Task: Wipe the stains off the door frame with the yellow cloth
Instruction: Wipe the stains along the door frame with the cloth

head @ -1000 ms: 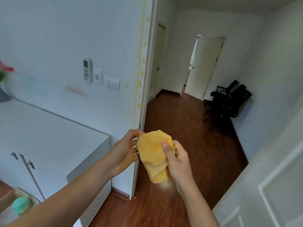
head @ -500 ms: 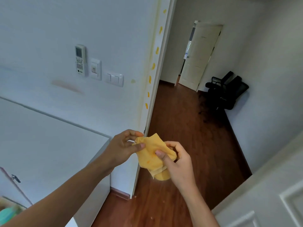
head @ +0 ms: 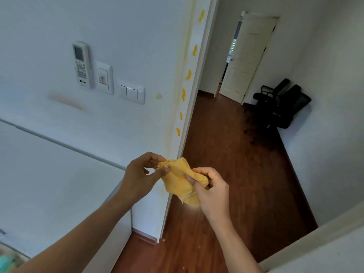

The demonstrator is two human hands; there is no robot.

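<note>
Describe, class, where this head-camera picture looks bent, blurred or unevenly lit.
Head view: the wide lens bows the door frame and leans the walls outward; the bottom left corner is smeared; light falls brighter on the right hand than on the left hand; the yellow cloth and stains stay fairly sharp.

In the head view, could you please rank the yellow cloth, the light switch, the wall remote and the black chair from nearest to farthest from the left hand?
From the left hand:
1. Yellow cloth, pinched in its fingers.
2. Light switch, on the wall above.
3. Wall remote, higher and further left.
4. Black chair, far across the hallway to the right.
</note>
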